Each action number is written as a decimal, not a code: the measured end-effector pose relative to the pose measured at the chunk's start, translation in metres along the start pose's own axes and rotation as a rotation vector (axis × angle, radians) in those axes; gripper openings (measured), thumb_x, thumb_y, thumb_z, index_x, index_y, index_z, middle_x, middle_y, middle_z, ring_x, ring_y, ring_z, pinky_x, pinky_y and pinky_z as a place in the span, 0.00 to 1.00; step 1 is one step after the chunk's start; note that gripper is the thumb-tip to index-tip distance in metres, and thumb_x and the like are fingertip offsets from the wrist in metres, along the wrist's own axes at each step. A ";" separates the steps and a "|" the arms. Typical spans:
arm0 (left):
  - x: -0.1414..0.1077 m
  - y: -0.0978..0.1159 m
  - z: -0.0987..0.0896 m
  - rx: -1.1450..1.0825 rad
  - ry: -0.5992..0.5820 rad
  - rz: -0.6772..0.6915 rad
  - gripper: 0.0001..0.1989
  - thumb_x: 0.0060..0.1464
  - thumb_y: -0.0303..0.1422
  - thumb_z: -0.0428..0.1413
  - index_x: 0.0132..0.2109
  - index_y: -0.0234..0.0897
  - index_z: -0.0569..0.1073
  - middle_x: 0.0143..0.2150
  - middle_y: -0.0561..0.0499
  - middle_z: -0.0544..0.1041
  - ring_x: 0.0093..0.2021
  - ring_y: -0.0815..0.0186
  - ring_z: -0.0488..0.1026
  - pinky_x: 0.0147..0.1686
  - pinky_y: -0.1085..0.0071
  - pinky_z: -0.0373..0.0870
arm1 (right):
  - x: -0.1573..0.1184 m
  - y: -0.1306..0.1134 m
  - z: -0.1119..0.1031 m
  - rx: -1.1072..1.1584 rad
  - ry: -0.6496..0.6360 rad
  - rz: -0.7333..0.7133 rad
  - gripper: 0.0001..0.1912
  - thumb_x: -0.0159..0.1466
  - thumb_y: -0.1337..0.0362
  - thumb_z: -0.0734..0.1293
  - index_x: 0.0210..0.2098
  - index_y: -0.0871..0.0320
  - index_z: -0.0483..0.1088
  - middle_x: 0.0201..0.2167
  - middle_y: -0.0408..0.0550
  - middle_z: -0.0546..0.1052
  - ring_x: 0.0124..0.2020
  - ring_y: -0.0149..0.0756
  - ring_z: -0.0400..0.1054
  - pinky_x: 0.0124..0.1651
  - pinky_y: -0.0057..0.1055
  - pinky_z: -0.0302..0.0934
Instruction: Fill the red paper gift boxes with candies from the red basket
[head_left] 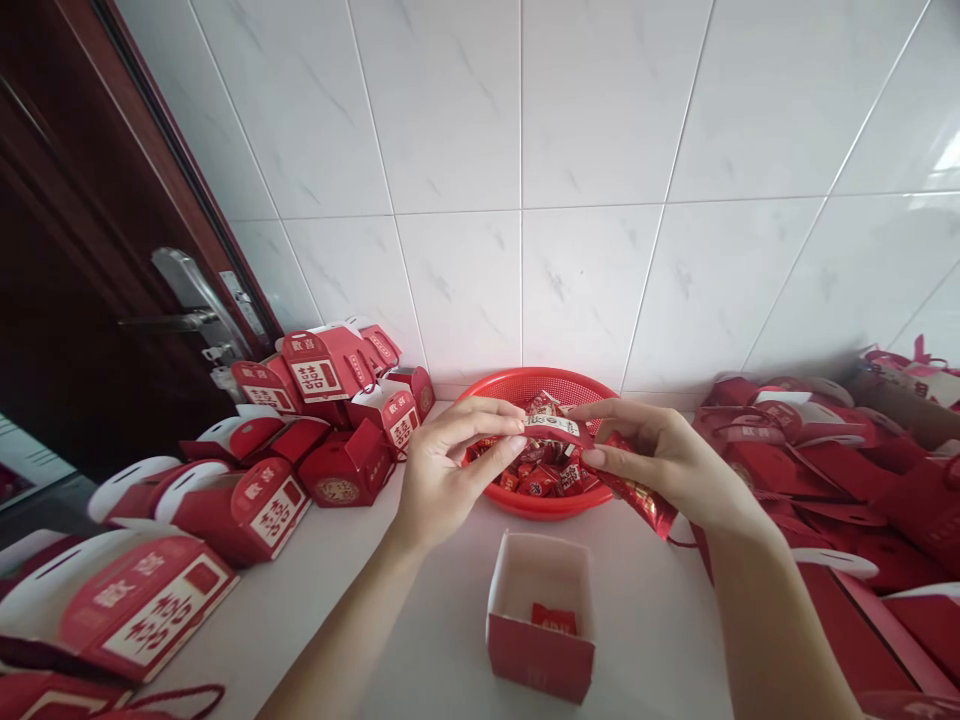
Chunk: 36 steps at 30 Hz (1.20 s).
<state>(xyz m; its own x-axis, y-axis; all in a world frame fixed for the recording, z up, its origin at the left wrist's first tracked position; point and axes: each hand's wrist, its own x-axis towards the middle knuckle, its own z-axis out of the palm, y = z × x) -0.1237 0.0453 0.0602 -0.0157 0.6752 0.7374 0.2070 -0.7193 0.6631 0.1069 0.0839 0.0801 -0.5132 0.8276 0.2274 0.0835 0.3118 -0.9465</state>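
Observation:
Between my two hands, above the basket, is a long red wrapped candy (559,428) with a pale printed label. My left hand (459,465) pinches its left end between thumb and fingers. At the other end, the thumb and fingers of my right hand (664,455) close on it, and a shiny red foil packet (643,500) hangs under that same hand. Below them, the red plastic basket (547,512) holds many small red-wrapped candies (536,480). Nearer to me stands an open red box (540,655) with a white inside and one small red candy (553,618) in it.
Several red gift boxes (274,510) with handle tops stand in rows on the left of the white table (420,640). On the right lies a heap of flattened red boxes (825,470). A tiled wall (585,280) rises behind, with a dark door (67,250) at left.

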 end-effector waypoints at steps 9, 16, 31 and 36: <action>-0.002 -0.002 -0.002 0.230 -0.011 0.270 0.09 0.57 0.22 0.62 0.41 0.41 0.81 0.46 0.50 0.82 0.45 0.66 0.80 0.43 0.70 0.79 | -0.001 0.003 0.000 0.213 -0.081 0.058 0.23 0.56 0.52 0.78 0.45 0.60 0.76 0.24 0.42 0.73 0.21 0.27 0.61 0.23 0.25 0.56; -0.002 0.004 0.000 0.304 -0.024 0.284 0.08 0.59 0.24 0.61 0.39 0.41 0.82 0.47 0.47 0.82 0.45 0.63 0.80 0.44 0.67 0.80 | 0.000 0.002 0.003 0.178 0.013 0.002 0.20 0.60 0.49 0.75 0.31 0.60 0.73 0.23 0.43 0.71 0.23 0.27 0.60 0.24 0.25 0.55; -0.002 0.006 0.001 -0.059 0.006 -0.184 0.15 0.56 0.34 0.65 0.51 0.37 0.79 0.37 0.50 0.80 0.36 0.67 0.80 0.39 0.73 0.80 | 0.000 0.000 0.006 0.188 0.041 -0.027 0.18 0.60 0.52 0.76 0.29 0.60 0.72 0.22 0.41 0.71 0.22 0.26 0.59 0.25 0.24 0.52; -0.001 0.006 0.003 -0.050 0.002 -0.230 0.16 0.56 0.34 0.65 0.51 0.37 0.78 0.35 0.51 0.80 0.36 0.66 0.81 0.38 0.73 0.80 | 0.000 0.001 0.004 0.149 0.043 -0.038 0.17 0.60 0.51 0.75 0.30 0.60 0.73 0.25 0.44 0.73 0.24 0.28 0.62 0.27 0.25 0.55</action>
<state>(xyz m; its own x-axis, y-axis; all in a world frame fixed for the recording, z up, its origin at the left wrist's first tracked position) -0.1195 0.0405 0.0627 -0.0584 0.8222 0.5661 0.1492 -0.5535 0.8193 0.1034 0.0820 0.0783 -0.4765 0.8366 0.2702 -0.0650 0.2729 -0.9598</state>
